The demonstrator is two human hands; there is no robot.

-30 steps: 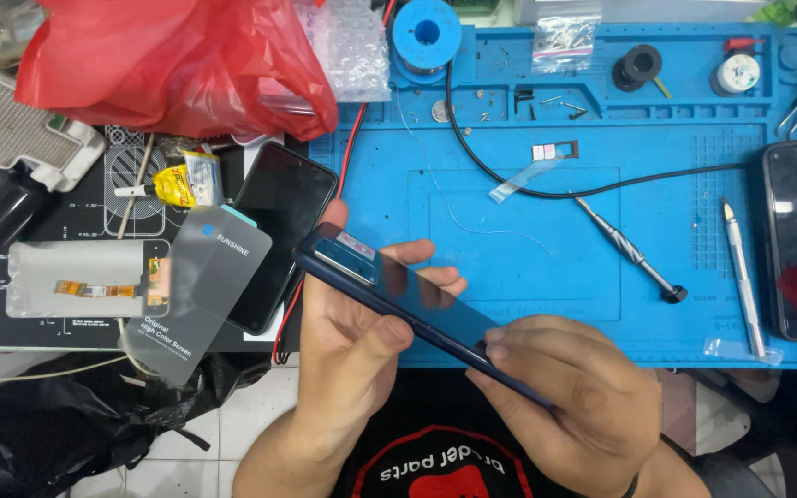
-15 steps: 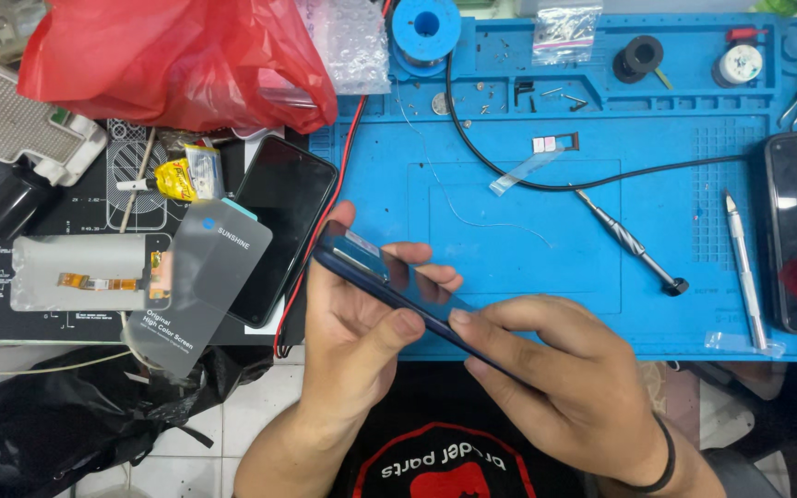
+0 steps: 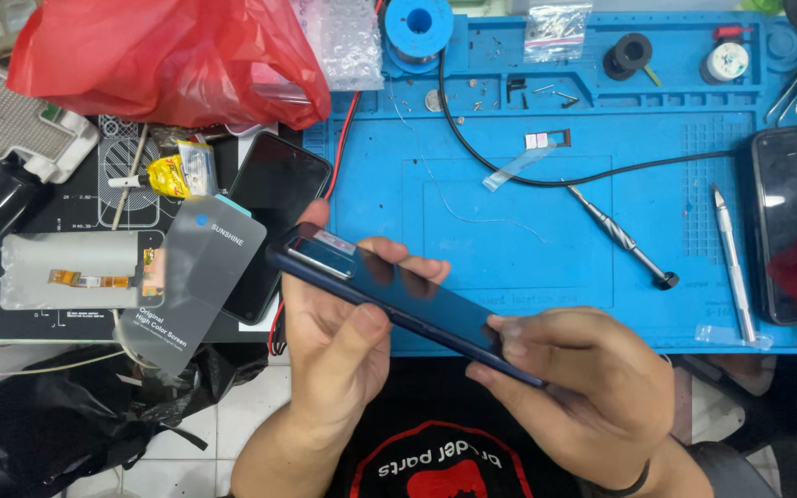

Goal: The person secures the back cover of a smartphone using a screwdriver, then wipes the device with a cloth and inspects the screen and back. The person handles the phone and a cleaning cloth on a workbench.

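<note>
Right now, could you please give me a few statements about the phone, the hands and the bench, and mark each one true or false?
1. Both hands hold the dark blue phone. True: the left hand grips its upper end and the right hand its lower end.
2. The phone lies flat on the blue mat. False: it is held tilted above the mat's near edge.
3. A screwdriver lies on the mat, untouched. True.
4. The red plastic bag sits at the right of the bench. False: it sits at the far left.
5. A black cable runs across the mat. True.
</note>
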